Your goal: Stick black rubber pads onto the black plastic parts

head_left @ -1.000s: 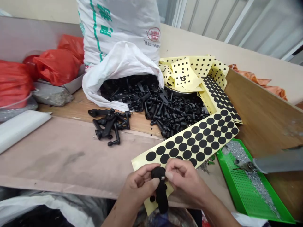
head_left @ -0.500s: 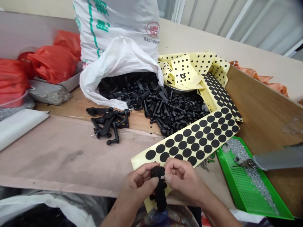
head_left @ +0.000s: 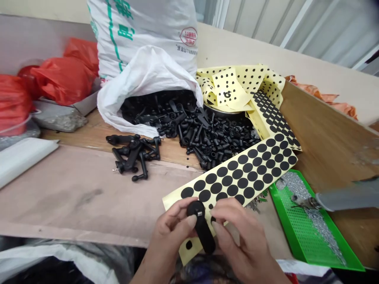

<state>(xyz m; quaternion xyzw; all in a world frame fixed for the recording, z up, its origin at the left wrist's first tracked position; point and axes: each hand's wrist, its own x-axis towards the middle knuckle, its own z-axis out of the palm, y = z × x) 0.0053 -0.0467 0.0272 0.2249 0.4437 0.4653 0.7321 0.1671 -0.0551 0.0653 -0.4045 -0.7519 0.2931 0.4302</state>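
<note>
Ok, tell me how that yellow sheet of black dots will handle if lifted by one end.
Probably floppy: the sheet is thin, and similar sheets behind lie crumpled. Likely light, so a push may slide it across the table.

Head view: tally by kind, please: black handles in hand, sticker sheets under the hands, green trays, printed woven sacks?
black handle in left hand: 1
sticker sheet under that hand: 1
green tray: 1
printed woven sack: 1
Total: 4

A beige partition (head_left: 245, 51) backs the wooden workbench (head_left: 322, 130), grey ribbed panels (head_left: 296, 23) beyond.
</note>
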